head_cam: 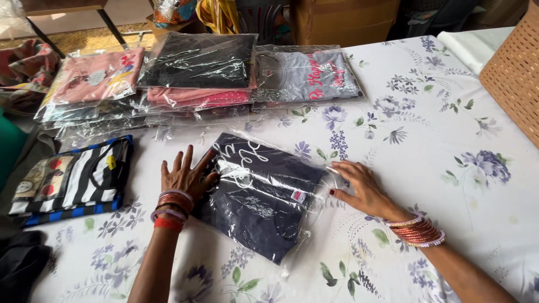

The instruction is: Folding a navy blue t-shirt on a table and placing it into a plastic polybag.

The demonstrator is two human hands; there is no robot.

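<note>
Near centre of the tabletop (449,140), the bagged dark shirt (261,196) lies flat. Our left hand (184,178) rests spread on its left edge; our right hand (359,188), fingers spread, presses the bag's right flap. We judge it light, soft, slippery; hold by edges.

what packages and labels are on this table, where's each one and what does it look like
Dark navy garment in a clear bag: centre, flat, under the left hand and right hand.
Small white and red label: on that garment.
Striped black, white and blue garment: left edge.
Pink bagged garment: far left.
Black bagged garment: top of the far middle stack.
Grey bagged garment: far, right of the stack, pink lettering.
</note>
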